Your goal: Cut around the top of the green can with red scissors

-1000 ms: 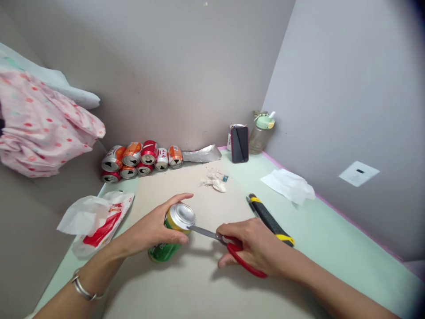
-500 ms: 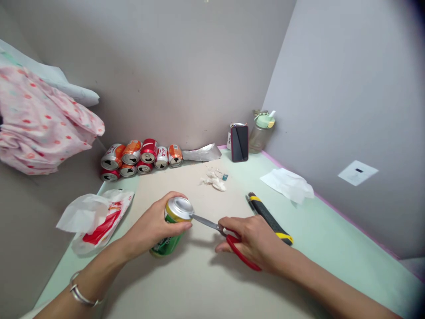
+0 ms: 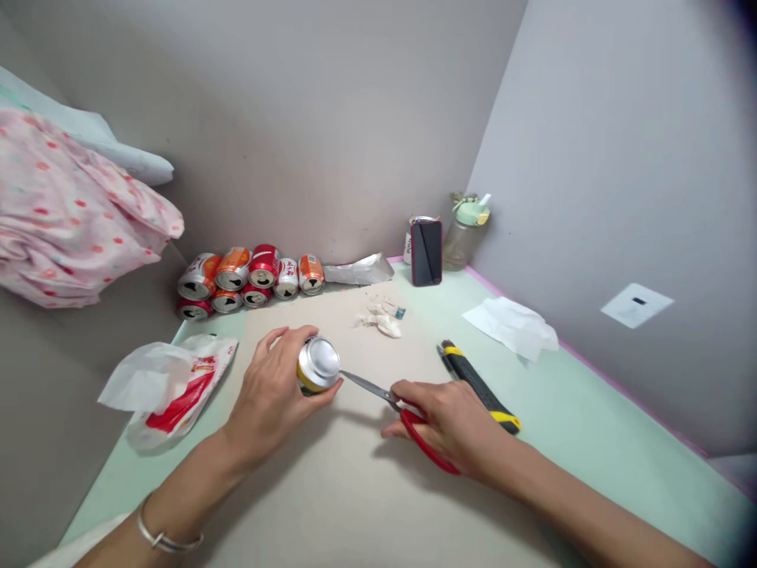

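Note:
My left hand (image 3: pixel 272 394) is wrapped round a drink can (image 3: pixel 318 364) with a silver end and a yellow band; its body is mostly hidden by my fingers. My right hand (image 3: pixel 446 422) grips red-handled scissors (image 3: pixel 408 410), thumb and fingers through the loops. The grey blades point left and their tips touch the can's rim just below the silver end. Both hands work above a beige board (image 3: pixel 355 481) lying on the pale green table.
A black-and-yellow utility knife (image 3: pixel 479 386) lies just right of my right hand. Stacked empty cans (image 3: pixel 248 276), a foil scrap, a phone (image 3: pixel 426 252) and a bottle (image 3: pixel 467 233) line the back wall. A plastic bag (image 3: pixel 171 386) lies left, tissue (image 3: pixel 512 327) right, paper scraps (image 3: pixel 382 319) in the middle.
My left hand has turned and lifted the can, so its green body is now hidden behind my fingers. The scissors followed up and left, tips staying at the rim.

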A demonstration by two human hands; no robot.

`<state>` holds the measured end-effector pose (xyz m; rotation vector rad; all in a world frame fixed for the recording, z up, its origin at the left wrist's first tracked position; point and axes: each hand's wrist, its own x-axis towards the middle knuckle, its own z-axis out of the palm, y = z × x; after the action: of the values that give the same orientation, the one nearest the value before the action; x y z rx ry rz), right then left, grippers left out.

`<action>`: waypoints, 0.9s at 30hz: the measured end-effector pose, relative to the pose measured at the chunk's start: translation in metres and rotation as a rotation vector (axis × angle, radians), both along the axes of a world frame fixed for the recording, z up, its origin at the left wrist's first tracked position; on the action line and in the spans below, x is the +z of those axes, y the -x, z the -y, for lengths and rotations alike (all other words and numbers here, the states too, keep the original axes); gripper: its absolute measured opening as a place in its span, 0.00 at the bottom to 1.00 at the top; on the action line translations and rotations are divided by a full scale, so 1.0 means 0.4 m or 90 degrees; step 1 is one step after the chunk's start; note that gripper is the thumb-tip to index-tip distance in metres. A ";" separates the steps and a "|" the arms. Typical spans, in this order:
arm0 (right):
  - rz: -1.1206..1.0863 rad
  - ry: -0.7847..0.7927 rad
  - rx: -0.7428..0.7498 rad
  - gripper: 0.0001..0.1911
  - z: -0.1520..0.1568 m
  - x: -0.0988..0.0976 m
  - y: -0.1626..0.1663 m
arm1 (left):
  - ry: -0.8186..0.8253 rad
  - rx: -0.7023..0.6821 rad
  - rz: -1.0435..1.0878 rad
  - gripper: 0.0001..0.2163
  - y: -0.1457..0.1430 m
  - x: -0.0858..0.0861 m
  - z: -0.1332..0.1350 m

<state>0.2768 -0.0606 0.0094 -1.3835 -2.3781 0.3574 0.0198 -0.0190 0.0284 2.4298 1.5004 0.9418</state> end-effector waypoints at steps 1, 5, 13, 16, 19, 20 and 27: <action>-0.012 -0.007 0.014 0.24 -0.003 0.000 -0.002 | 0.079 0.005 0.035 0.23 -0.001 0.009 0.002; -0.047 -0.043 0.063 0.29 -0.015 -0.007 -0.013 | 0.407 -0.050 0.165 0.23 0.002 0.050 0.004; -0.079 -0.028 0.108 0.28 -0.018 -0.012 -0.018 | 0.540 -0.173 0.236 0.22 0.024 0.068 -0.010; -0.083 -0.020 0.109 0.27 -0.016 -0.005 -0.015 | 0.545 -0.190 0.229 0.23 0.028 0.063 -0.015; -0.089 -0.013 0.108 0.26 -0.017 -0.003 -0.014 | 0.555 -0.188 0.225 0.24 0.031 0.062 -0.016; -0.091 -0.010 0.108 0.26 -0.017 -0.003 -0.014 | 0.557 -0.184 0.223 0.24 0.031 0.062 -0.015; -0.122 0.068 0.175 0.22 -0.017 -0.003 -0.015 | 0.593 -0.205 0.174 0.27 0.033 0.057 -0.010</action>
<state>0.2827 -0.0539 0.0082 -1.0108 -2.4177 0.6677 0.0066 -0.0151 0.0513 1.6916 1.0505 0.3474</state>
